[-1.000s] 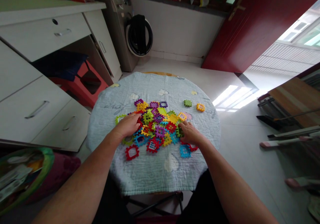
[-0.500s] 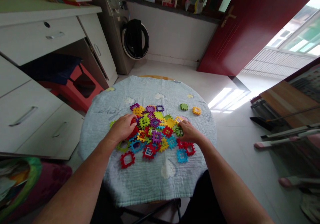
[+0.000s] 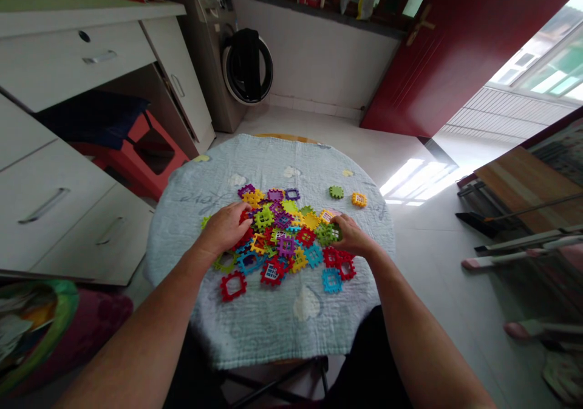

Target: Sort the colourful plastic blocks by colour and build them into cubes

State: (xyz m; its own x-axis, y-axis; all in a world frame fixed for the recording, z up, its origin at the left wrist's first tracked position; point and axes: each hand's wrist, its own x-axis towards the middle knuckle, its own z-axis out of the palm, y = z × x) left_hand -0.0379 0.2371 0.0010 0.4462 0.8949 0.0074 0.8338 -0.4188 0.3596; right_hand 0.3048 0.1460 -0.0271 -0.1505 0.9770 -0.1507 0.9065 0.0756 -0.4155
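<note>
A heap of colourful square plastic building tiles lies in the middle of a round table under a pale blue quilted cloth. My left hand rests on the heap's left side, fingers curled on a red tile. My right hand is at the heap's right side, fingers pinched on a green tile. A red frame tile and a blue tile lie nearer me. A green tile and an orange tile sit apart at the far right.
White drawers and a desk stand to the left, with a red stool beneath. A washing machine is behind, a dark red door at back right. A wooden board and poles lie on the floor to the right.
My right hand has shifted slightly to the right and now pinches a green tile at the heap's edge. My left hand stays on the heap's left side. The view shifted a little.
</note>
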